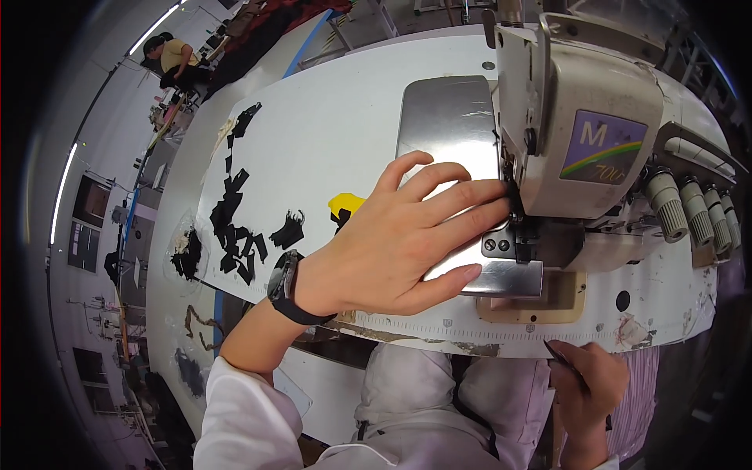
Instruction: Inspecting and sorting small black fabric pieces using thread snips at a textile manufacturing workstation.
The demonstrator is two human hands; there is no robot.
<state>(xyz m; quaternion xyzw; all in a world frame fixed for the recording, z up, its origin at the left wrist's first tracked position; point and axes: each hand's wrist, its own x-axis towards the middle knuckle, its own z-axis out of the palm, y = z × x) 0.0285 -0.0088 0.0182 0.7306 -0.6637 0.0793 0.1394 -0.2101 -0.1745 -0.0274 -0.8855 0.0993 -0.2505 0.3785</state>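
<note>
My left hand (415,243), with a black watch (283,286) on its wrist, stretches over the shiny metal plate of a sewing machine (599,102). Its fingers are spread and the thumb stands apart. Two fingertips reach the dark needle area (513,192); whether cloth lies under them I cannot tell. Below the table's front edge, my right hand (591,380) is closed around a slim, dark, pointed tool (562,356), mostly hidden by the fingers. Partly behind my left hand lies a yellow piece (345,205) with black on it.
Several black cloth pieces (227,211) lie scattered on the white table (329,133) at left, with a small frayed black piece (288,229) nearer my wrist. Ribbed thread knobs (666,205) stick out at the machine's right. Another person (172,59) sits far left.
</note>
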